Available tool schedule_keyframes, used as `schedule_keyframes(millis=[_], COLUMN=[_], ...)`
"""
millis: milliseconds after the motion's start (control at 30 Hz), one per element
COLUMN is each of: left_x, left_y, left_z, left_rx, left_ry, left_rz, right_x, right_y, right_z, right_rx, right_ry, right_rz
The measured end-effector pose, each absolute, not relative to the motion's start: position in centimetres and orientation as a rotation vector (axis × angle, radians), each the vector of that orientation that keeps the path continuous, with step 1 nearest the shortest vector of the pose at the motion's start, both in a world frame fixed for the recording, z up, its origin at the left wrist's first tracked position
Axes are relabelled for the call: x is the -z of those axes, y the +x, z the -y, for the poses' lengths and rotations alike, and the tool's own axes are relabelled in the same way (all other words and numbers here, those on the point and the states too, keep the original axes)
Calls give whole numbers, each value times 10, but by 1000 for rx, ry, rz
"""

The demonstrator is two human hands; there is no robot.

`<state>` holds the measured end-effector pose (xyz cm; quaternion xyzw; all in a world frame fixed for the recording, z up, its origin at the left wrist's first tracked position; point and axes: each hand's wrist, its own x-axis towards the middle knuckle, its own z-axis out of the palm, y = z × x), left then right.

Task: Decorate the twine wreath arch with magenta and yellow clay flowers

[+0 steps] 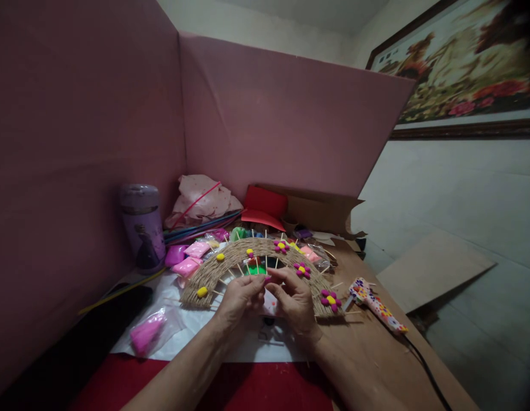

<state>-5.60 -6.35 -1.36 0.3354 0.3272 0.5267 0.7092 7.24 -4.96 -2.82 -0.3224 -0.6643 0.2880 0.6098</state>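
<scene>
A small bit of magenta modelling clay (267, 279) shows between the fingertips of both hands. My left hand (241, 298) pinches it from the left, fingers closed. From the right, my right hand (295, 297) meets it with curled thumb and forefinger. Just beyond lies a woven twine arch (234, 252) with thin sticks poking out along both edges. Magenta clay flowers with yellow centres, such as the lowest flower (331, 300), sit on its right side. Its left side carries plain yellow clay dots (202, 292); the dot near the top (250, 252) has some magenta beside it.
Bags of coloured clay (187, 266) lie behind the arch, and a pink clay bag (147, 334) lies left. A purple tumbler (142, 228) stands at back left. To the right rests a patterned glue gun (376, 305) with its black cord. Pink panels (282, 114) wall the back and left.
</scene>
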Motion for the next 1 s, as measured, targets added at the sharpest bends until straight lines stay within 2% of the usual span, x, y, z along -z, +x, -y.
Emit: schedule_keyframes(millis=[100, 367, 1000], left_x=[15, 13, 9], left_y=[-56, -56, -56], left_z=[62, 63, 65], left_rx=[-1152, -1227, -1219], left_ry=[781, 893, 800], left_rz=[-745, -828, -776], right_x=[29, 25, 26], right_y=[73, 72, 74], right_z=[49, 55, 57], right_rx=[-682, -460, -384], right_ry=[-746, -815, -797], right_rz=[1542, 1670, 1689])
